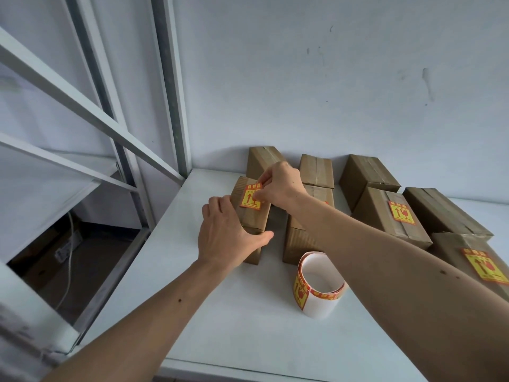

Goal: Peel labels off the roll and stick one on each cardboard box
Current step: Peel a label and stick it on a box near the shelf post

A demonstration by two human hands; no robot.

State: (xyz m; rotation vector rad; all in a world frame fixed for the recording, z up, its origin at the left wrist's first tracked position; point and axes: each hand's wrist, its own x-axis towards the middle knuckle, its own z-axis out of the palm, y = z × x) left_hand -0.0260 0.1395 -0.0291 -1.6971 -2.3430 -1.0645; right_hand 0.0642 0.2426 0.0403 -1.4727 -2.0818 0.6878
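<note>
A small cardboard box stands at the left of the group on the white table. My left hand grips its near end, thumb across the front edge. My right hand pinches the upper right edge of a red and yellow label that lies on the box's top. The label roll stands loosely coiled on the table in front of the boxes, under my right forearm. Two boxes on the right carry labels: a middle box and a near box.
Several more cardboard boxes stand in rows against the pale wall, among them one at the back and one behind my right hand. A white metal shelf frame rises at the left. The white table ends near my arms.
</note>
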